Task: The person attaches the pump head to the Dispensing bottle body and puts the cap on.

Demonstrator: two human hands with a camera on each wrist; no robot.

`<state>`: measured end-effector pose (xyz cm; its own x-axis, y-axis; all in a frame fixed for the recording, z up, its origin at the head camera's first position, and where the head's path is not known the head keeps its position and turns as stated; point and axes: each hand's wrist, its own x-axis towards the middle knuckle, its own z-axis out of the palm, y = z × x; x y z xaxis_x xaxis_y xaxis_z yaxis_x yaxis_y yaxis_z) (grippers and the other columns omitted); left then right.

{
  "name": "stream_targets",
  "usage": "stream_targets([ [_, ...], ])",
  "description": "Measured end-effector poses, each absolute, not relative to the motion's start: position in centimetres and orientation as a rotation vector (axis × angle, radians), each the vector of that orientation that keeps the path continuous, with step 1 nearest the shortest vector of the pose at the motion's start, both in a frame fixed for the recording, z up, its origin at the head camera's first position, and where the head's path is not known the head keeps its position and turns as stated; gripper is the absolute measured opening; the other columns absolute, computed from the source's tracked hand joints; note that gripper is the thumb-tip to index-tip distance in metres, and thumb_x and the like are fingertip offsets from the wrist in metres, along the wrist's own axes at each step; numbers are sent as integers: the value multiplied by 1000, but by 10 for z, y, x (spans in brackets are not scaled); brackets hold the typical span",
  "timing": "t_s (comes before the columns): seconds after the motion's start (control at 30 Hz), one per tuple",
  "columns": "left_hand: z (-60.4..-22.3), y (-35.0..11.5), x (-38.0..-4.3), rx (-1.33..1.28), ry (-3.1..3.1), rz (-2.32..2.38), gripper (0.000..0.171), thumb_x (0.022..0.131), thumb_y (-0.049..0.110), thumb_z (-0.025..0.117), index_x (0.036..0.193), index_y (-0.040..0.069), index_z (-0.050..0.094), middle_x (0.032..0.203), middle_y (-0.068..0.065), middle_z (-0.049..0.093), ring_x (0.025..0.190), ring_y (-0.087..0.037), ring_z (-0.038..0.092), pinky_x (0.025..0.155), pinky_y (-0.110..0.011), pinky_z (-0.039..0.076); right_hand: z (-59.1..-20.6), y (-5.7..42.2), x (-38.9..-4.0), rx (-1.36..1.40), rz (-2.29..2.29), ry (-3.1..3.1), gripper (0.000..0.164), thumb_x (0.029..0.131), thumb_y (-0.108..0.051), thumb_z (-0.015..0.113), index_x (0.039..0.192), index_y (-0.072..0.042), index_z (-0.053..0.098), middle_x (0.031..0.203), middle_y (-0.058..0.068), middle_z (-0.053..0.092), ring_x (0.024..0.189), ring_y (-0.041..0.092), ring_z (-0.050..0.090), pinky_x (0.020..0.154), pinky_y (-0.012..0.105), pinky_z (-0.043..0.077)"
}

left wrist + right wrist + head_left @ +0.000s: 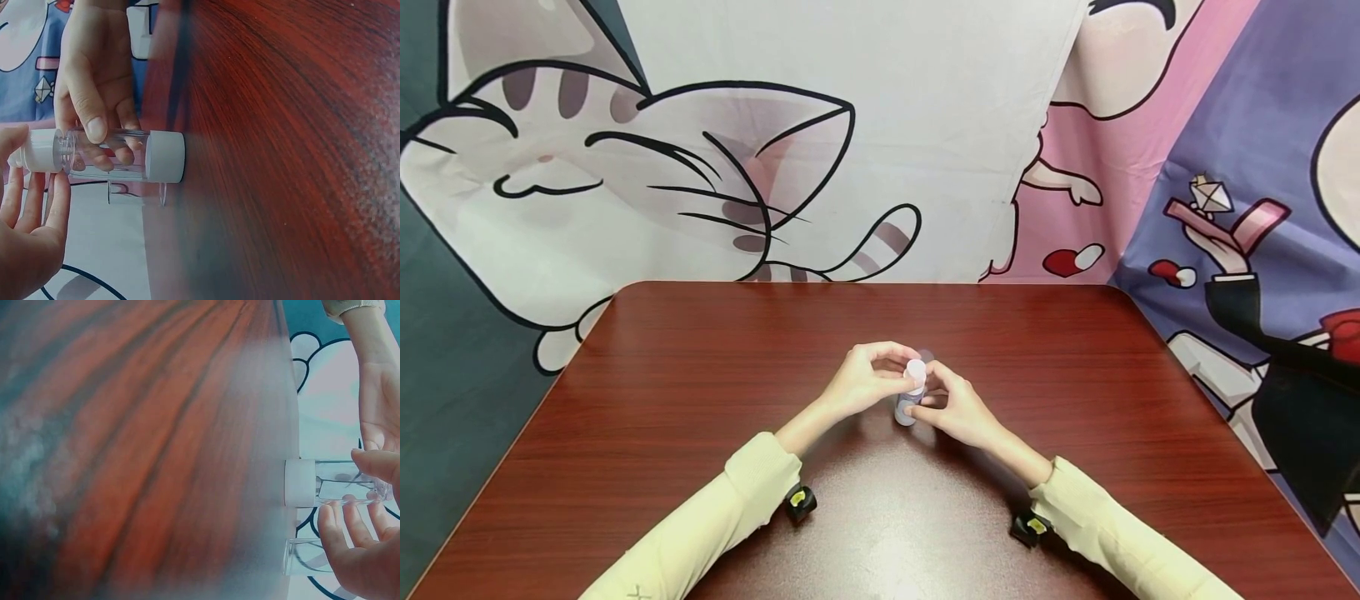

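Note:
A small clear bottle (906,412) with a white base (165,156) stands upright on the table between both hands. My left hand (867,379) pinches the white top piece (42,151) of the bottle between thumb and fingers. Just under that piece, a clear ribbed neck (66,150) shows above the body. Lower down, my right hand (958,408) grips the clear body, thumb on one side and fingertips on the other. Close behind the bottle is a clear cup-shaped cover (309,556), partly hidden by the right hand in the head view.
The dark red wooden table (737,358) has rounded far corners. Beyond its far edge hangs a printed cloth (955,125) with a cartoon cat and figures. A small black device (801,503) sits at the left sleeve, and another black device (1028,527) at the right sleeve.

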<state>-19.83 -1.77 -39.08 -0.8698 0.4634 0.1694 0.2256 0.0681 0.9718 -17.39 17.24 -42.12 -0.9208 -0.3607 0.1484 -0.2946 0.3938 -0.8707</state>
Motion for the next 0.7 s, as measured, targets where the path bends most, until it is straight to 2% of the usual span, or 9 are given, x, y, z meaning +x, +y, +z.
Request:
stream_targets([
  [0.7,-391,-18,-199,736,2130,1912,31,79,1,74,108,-2,66,103,-18,69,91,-15,66,84,-27,58,-420,172,-173,-593,-1567,2580,38,77,-3,77,108,-6,54,107,13,66,95,24,67,82,28,58],
])
